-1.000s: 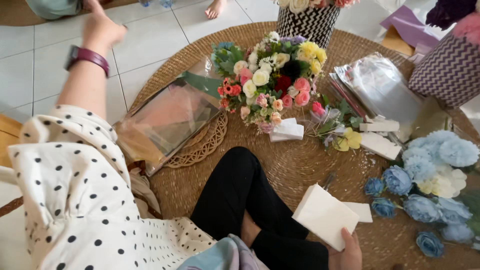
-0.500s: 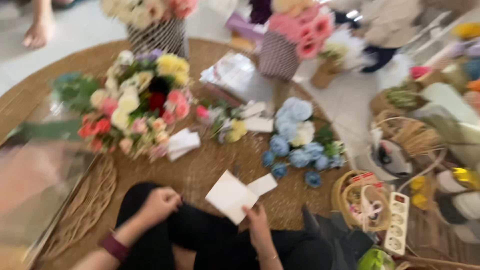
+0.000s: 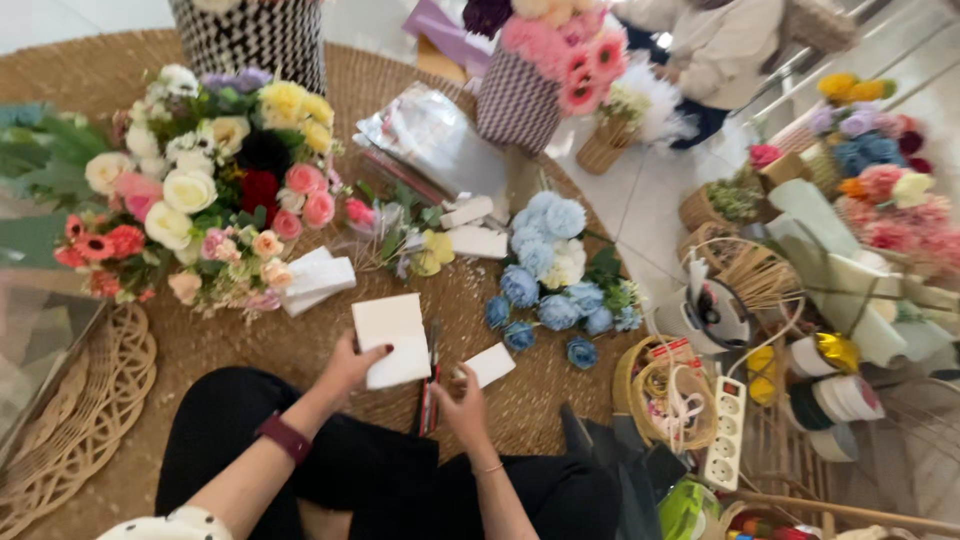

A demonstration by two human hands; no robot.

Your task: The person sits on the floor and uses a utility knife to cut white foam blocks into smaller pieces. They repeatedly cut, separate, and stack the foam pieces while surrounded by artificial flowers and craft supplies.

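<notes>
White and matte, a rectangular foam-like block (image 3: 392, 340) is gripped at its lower left corner by the fingers (image 3: 372, 352) of the left hand (image 3: 352, 368), thumb on the face, the rest tucked behind. The block is held just above the woven mat (image 3: 300, 345), between the person's knees and the large mixed bouquet (image 3: 205, 205). A smaller white piece (image 3: 490, 364) is touched at its near edge by the right hand (image 3: 462, 405), whose fingers are curled; whether that piece is actually pinched cannot be told. A thin red-handled tool (image 3: 431, 385) lies just right of the block, its nature unclear.

The block is judged light and stiff but crumbly, easily dented by nails or a hard squeeze. A hold by the flat faces or long edges, with spread fingers, would suit it better than a corner pinch.

Right of the block, blue hydrangea heads (image 3: 548, 275) are clustered; beyond them, baskets (image 3: 655, 385) and a power strip (image 3: 727, 432) are seen.
</notes>
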